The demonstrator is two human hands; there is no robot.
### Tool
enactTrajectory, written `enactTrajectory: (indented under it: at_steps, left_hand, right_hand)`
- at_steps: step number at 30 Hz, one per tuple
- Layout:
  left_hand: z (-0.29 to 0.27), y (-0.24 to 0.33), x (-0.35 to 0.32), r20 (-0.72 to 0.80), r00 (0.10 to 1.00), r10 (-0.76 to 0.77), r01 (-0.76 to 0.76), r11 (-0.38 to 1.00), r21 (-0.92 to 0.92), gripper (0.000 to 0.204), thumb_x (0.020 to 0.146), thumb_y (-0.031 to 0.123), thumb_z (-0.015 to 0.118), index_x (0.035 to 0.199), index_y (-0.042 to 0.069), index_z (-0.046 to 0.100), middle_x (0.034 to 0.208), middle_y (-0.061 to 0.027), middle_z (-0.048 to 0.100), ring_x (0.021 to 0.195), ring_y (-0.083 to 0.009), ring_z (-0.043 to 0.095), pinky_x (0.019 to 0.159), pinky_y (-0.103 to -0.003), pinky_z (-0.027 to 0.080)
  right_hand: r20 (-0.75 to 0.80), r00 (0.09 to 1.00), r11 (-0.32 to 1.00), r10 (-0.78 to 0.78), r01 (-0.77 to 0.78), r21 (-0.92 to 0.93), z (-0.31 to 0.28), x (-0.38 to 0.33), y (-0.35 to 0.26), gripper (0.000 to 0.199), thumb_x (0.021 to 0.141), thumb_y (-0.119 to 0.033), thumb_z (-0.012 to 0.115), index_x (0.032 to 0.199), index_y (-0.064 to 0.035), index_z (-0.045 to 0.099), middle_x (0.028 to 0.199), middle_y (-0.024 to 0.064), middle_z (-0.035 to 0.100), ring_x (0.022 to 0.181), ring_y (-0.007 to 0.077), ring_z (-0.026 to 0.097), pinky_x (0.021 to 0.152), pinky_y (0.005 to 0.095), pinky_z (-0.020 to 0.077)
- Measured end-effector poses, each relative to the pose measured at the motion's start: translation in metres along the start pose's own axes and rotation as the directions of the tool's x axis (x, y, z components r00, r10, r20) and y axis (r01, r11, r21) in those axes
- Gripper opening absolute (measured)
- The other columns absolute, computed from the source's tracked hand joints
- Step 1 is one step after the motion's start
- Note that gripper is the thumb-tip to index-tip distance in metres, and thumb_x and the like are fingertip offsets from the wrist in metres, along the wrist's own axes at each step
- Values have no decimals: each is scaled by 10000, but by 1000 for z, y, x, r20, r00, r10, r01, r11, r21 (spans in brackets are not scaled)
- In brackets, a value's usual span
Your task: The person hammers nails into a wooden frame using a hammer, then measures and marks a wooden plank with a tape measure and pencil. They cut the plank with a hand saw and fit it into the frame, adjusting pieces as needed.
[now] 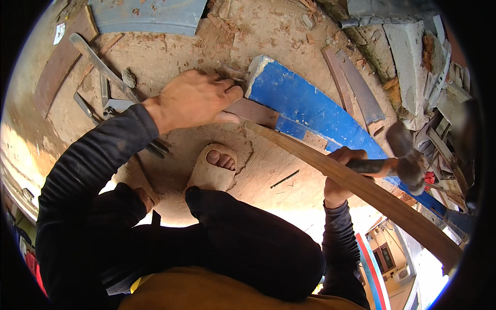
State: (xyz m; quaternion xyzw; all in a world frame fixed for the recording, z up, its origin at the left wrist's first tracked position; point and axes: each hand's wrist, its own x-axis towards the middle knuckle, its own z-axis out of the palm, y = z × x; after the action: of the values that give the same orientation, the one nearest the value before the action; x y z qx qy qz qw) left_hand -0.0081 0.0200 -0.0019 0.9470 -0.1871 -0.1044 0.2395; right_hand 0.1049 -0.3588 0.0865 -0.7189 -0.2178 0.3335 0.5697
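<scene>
My left hand (199,101) is closed over the end of a short brown board (254,112), its thumb along the near edge and the other fingertips partly hidden. That board lies against a long blue-painted beam (305,98) with a chipped pale end. My right hand (338,178) is closed round the dark grip of a hammer (408,164), whose metal head points to the right. A long wooden plank (356,183) slants across in front of my right hand and hides part of it. I cannot tell whether that hand also grips the plank.
Long-handled tools (106,64) lie on the floor at left, beside a curved brown board (64,64). A grey sheet (147,15) is at the top. Two brown strips (356,90) lie beyond the beam. Scrap wood (444,137) is heaped at right. My sandalled foot (214,168) is near the beam.
</scene>
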Motion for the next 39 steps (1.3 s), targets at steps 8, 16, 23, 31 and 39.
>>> enactTrajectory:
  at_steps: [8, 16, 23, 31, 39]
  left_hand:
    - [0, -3, 1, -14, 1000, 12, -12, 1000, -2, 557, 994, 605, 599, 1132, 67, 650, 1044, -100, 742, 949, -273, 757, 772, -392, 607]
    - [1, -1, -1, 44, 999, -31, 32, 999, -22, 543, 975, 600, 639, 1168, 95, 688, 1076, -73, 735, 992, -253, 735, 796, -383, 594]
    - [1, 0, 0, 45, 998, -31, 32, 999, -12, 538, 979, 604, 632, 1158, 100, 684, 1078, -73, 736, 994, -261, 735, 820, -398, 591]
    - [-2, 0, 3, 87, 996, -25, 26, 1000, -10, 559, 1001, 586, 606, 1213, 71, 658, 1113, -110, 757, 1007, -279, 756, 824, -393, 603]
    - [4, -5, 0, 43, 999, -6, 8, 999, -44, 604, 1006, 651, 544, 1137, 73, 660, 1074, -111, 738, 1013, -300, 740, 836, -428, 594]
  right_hand:
    - [-293, 945, 906, 143, -244, -347, 1, 5, -20, 772, 1031, -805, 402, 987, -51, 561, 818, 78, 612, 682, 139, 578, 613, 295, 478]
    - [7, 943, 679, 333, -234, -696, 0, 18, -19, 605, 1047, -635, 598, 986, -38, 678, 794, 97, 656, 763, 163, 627, 648, 336, 502]
    - [-12, 995, 944, 95, -86, 319, 3, 24, -24, 664, 1017, -631, 636, 1051, 31, 618, 770, 113, 629, 607, 182, 583, 536, 306, 460]
    - [-135, 978, 986, 161, -156, 51, 0, 24, -24, 595, 1081, -665, 493, 974, -89, 601, 806, 50, 597, 644, 149, 553, 599, 304, 449]
    - [-109, 976, 816, 188, -217, -536, 20, -11, 1, 549, 1114, -567, 517, 944, -57, 632, 704, -15, 531, 591, 85, 491, 532, 261, 397]
